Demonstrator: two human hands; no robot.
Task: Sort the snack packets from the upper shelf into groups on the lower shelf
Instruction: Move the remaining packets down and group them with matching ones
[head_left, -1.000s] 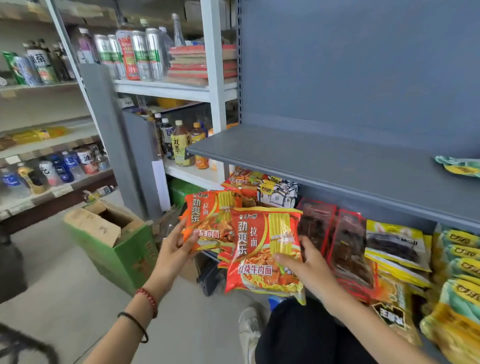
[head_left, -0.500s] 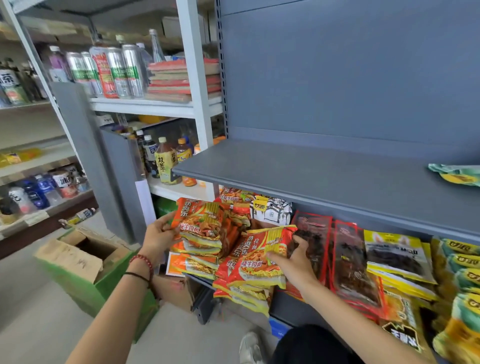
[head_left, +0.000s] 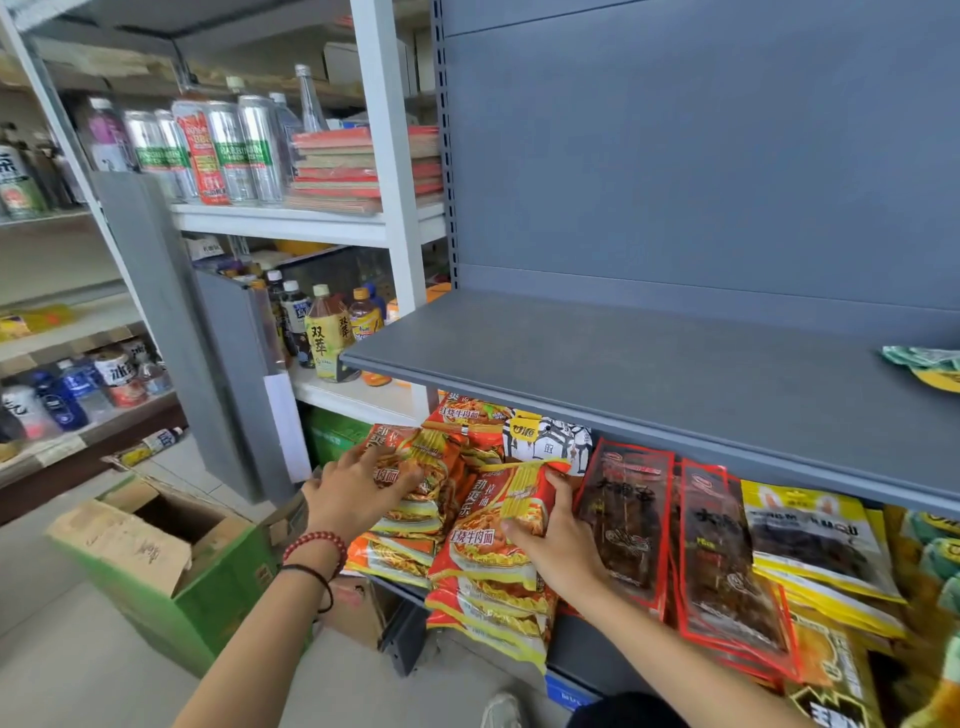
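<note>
A red-and-orange noodle packet (head_left: 488, 525) lies on top of a stack of the same packets at the left end of the lower shelf. My right hand (head_left: 563, 545) grips its right edge, thumb on its face. Beside it stands a second stack of noodle packets (head_left: 410, 519); my left hand (head_left: 353, 491) rests on top with the fingers spread. The grey upper shelf (head_left: 623, 374) carries only a green-and-yellow packet (head_left: 930, 364) at the far right. Dark red packets (head_left: 628, 519) and yellow packets (head_left: 810, 535) lie to the right of my right hand.
A green cardboard box (head_left: 171, 577) with open flaps stands on the floor at the left. White shelves behind hold tea bottles (head_left: 324, 338) and tall cans (head_left: 244, 150). A black-and-white packet (head_left: 550, 441) sits behind the noodle stacks.
My right hand has brought the noodle packet down from upright and laid it on the right stack. My left hand has moved from the side of the left stack onto its top.
</note>
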